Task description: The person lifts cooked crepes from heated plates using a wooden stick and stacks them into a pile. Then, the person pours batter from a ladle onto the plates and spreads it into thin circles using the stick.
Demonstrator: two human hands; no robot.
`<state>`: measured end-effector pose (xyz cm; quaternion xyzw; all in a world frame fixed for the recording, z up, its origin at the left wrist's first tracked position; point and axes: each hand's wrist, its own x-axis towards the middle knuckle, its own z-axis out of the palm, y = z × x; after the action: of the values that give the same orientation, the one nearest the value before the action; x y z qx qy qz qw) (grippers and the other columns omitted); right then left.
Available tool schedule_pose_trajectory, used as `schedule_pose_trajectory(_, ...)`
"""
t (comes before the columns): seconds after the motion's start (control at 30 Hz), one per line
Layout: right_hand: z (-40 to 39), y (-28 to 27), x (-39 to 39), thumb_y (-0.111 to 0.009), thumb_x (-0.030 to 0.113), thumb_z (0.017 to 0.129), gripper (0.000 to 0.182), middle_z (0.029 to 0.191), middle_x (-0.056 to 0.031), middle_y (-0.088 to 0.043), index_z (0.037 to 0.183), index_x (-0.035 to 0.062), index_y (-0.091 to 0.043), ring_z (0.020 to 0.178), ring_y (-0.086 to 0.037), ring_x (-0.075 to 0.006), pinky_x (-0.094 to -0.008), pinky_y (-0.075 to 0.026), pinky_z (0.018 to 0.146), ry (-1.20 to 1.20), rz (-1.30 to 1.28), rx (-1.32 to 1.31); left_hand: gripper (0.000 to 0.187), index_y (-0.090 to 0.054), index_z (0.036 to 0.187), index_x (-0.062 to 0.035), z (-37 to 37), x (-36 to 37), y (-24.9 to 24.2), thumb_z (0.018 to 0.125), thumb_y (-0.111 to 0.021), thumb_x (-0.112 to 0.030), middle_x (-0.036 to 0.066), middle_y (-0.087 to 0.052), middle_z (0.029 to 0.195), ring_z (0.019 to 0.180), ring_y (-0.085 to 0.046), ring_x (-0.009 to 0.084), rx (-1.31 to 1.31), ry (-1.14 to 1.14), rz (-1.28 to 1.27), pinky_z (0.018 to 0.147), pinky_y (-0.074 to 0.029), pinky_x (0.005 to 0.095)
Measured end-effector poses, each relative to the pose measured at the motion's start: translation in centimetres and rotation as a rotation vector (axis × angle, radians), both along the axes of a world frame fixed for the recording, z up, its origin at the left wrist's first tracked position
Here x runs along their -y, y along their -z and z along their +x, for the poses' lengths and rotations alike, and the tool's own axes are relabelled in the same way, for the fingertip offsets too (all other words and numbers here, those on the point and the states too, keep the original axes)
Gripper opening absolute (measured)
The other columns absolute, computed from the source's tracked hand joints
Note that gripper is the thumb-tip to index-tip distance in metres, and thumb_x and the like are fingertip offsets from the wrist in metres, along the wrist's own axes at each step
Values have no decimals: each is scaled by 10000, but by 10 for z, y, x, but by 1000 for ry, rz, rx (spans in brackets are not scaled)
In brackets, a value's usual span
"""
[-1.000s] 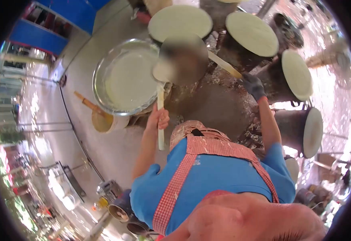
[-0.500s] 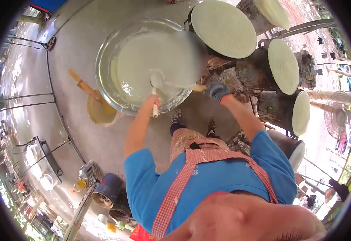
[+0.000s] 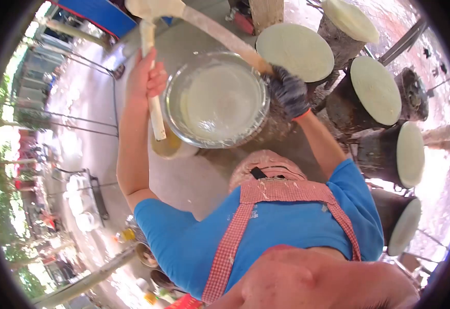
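Note:
My bare left hand point(image 3: 149, 74) is raised at the upper left, fingers wrapped round a pale wooden handle point(image 3: 156, 116). My right hand point(image 3: 289, 92), in a dark glove, grips the long wooden handle of a paddle-like tool point(image 3: 220, 36). The two tools meet near the top edge, where a pale, rounded, batter-coated head point(image 3: 155, 7) shows; which tool it belongs to I cannot fully tell. Below and between my hands is a wide metal basin point(image 3: 172, 121) on the floor, holding creamy white liquid point(image 3: 225, 98).
To the right stand several dark drums with pale round tops, among them a near drum top point(image 3: 294, 51) and another drum top point(image 3: 375, 90). A yellowish bucket point(image 3: 171, 147) is partly hidden beside the basin. A wooden post point(image 3: 266, 15) rises at the back.
Both hands have risen with their tools out of the basin, forward and toward the left, closer to the camera. The view has shifted, and the basin looks smaller.

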<state>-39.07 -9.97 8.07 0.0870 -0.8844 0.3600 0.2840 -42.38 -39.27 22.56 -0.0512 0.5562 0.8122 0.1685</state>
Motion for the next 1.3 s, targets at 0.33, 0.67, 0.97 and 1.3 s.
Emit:
schedule_pose_trajectory(0.33, 84, 121, -33, -656, 352, 712, 366, 740, -102, -607, 902, 43, -601, 637, -553, -232, -318, -441, 600, -14, -568, 814, 70, -396, 800, -46, -22, -9, 127, 834, -455, -35, -43, -323, 548, 365, -266, 17, 626, 177, 413, 282, -257, 152)
schedule_pose_trajectory(0.67, 283, 131, -159, -581, 427, 738, 376, 694, -171, -553, 802, 57, -605, 622, -538, -283, -378, -423, 599, 450, -621, 276, 342, -393, 660, -48, 35, -267, 160, 898, -386, -293, -17, -273, 500, 342, -247, 69, 443, 1000, 349, 254, -234, 194)
schedule_pose_trajectory(0.97, 634, 195, -171, -562, 420, 732, 357, 722, -145, -575, 815, 72, -571, 687, -558, -322, -398, -425, 615, 1360, -415, 752, 312, -436, 1049, 120, 264, -567, 274, 891, -366, -140, 8, -325, 529, 371, -296, 77, 1680, 1290, 407, 335, -299, 194)
schedule_pose_trajectory(1.3, 723, 95, -300, -528, 345, 786, 456, 793, -161, -589, 1211, 214, -428, 712, -558, -353, -430, -428, 639, 2084, -210, 384, 417, -286, 1140, -274, 527, -882, 222, 812, -474, -99, -10, -281, 511, 336, -266, 68, 152, 2024, -229, 284, -221, 204)
